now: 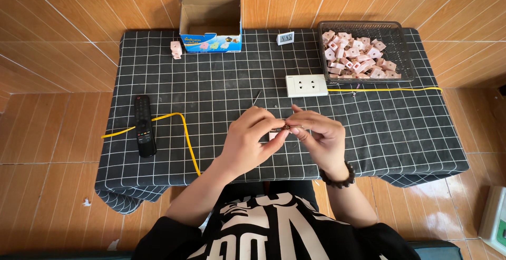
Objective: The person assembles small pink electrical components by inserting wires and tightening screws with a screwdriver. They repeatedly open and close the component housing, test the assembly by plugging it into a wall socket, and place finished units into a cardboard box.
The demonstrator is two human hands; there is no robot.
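Both hands met over the middle of the table, fingertips pinched together on one small part. The left hand (pixel 247 138) closed thumb and forefinger on a little pink piece (pixel 274 135), and the right hand (pixel 320 133) gripped thin metal bits (pixel 291 127) at the same spot; how the bits sat against the piece was too small to tell. It looked like the fitting step of a small assembly — the next move, as I judged it, called for a steady pinch and fine alignment rather than force.

Just beyond the fingers lay a thin dark pin (pixel 256 98), and a little further a white socket plate (pixel 306 85). Well beyond the right fingers stood a wire basket (pixel 401 55) heaped with pink pieces; beyond the left fingers, an open cardboard box (pixel 210 20). Far to the left of them lay a black remote (pixel 144 125) and a yellow cable (pixel 184 131).

The table wore a black cloth with a white grid (pixel 211 80) — around it, a wooden floor (pixel 52 54).
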